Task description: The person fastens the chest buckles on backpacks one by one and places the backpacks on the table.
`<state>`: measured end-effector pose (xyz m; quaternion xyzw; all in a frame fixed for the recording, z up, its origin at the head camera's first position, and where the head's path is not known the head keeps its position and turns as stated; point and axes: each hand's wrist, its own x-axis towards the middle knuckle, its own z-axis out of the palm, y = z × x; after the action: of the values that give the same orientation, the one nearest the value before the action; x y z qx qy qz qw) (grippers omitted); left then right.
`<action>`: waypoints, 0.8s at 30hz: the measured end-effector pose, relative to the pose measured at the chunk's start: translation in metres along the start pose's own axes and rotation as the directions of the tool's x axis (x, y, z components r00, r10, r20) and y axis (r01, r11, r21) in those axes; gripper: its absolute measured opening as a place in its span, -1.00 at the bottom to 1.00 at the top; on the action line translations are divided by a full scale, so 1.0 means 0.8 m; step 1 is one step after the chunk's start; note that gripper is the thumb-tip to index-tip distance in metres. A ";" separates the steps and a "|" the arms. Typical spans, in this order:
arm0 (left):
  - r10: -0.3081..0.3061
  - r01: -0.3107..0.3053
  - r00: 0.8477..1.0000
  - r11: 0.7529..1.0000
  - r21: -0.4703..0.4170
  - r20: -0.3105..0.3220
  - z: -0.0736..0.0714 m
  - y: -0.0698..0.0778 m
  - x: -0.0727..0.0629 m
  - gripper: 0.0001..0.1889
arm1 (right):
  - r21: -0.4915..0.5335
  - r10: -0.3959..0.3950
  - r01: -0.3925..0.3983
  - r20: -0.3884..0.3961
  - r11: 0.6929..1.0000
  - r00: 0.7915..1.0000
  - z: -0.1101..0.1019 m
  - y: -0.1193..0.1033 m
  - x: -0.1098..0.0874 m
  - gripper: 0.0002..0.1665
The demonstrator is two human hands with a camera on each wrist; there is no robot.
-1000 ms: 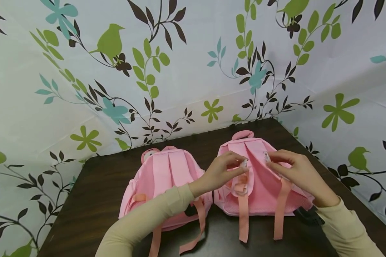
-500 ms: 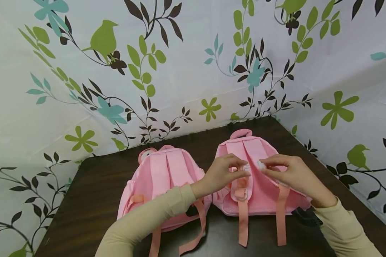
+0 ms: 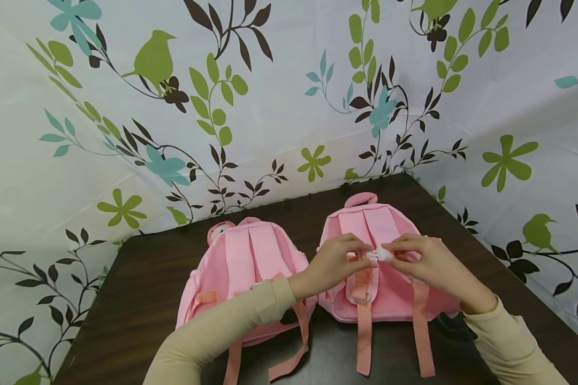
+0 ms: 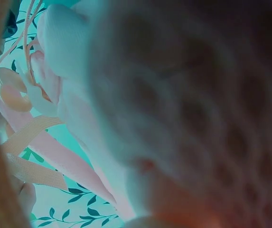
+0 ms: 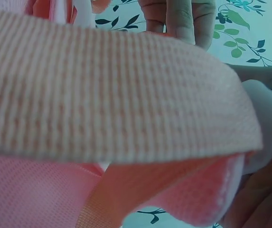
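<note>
In the head view, two pink backpacks stand side by side, straps toward me. Over the right backpack (image 3: 347,219), my left hand (image 3: 329,264) pinches one half of a small white buckle (image 3: 380,254) between thumb and fingertips. My right hand (image 3: 431,270) pinches the other half, and the two halves meet in front of the shoulder straps. Whether they are locked together is too small to tell. Close to the right wrist camera, an orange webbing strap (image 5: 121,95) covers much of the view. Blurred mesh fabric (image 4: 197,104) blocks most of the left wrist view.
The left backpack (image 3: 250,251) stands beside, partly behind my left forearm. Loose orange straps (image 3: 363,342) hang onto the dark table (image 3: 144,289). A black object (image 3: 455,326) lies by my right wrist. A patterned cloth (image 3: 270,107) hangs behind the table.
My hands have come closer together, bringing the two white buckle halves from apart to touching. The backpacks stay in about the same place.
</note>
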<state>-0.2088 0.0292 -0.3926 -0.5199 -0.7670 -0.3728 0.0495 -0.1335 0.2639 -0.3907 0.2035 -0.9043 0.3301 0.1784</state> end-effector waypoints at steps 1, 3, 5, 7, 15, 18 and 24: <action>0.001 -0.001 1.000 1.000 0.010 0.001 0.000 0.000 0.000 -0.69 | -0.006 -0.002 0.002 0.002 1.000 1.000 0.000 -0.001 0.000 -0.68; 0.002 -0.002 1.000 0.999 0.034 0.003 0.001 0.000 -0.001 -0.69 | -0.018 -0.002 0.003 0.008 1.000 1.000 0.001 -0.001 0.000 -0.68; 0.002 -0.002 1.000 0.999 0.050 0.004 0.001 0.000 -0.001 -0.69 | -0.024 0.000 0.000 0.012 1.000 1.000 0.001 -0.002 -0.001 -0.69; 0.002 -0.002 1.000 0.998 0.063 0.005 0.000 0.001 -0.002 -0.69 | -0.024 0.007 -0.007 0.016 1.000 1.000 0.001 -0.002 -0.001 -0.69; -0.009 0.009 1.000 0.998 0.061 0.007 0.000 0.003 -0.003 -0.68 | -0.039 0.058 -0.057 0.032 0.998 0.998 0.004 -0.006 -0.001 -0.71; -0.014 0.013 1.000 0.997 0.070 0.013 0.001 0.004 -0.003 -0.69 | -0.056 0.044 -0.043 0.023 0.997 0.999 0.006 -0.006 -0.001 -0.71; -0.040 0.038 0.999 0.996 0.076 0.032 0.002 0.004 -0.003 -0.68 | -0.064 0.019 -0.018 0.012 0.998 1.000 0.008 -0.007 0.000 -0.68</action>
<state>-0.2045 0.0288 -0.3931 -0.5088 -0.7913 -0.3355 0.0489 -0.1317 0.2555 -0.3925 0.1916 -0.9173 0.3015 0.1759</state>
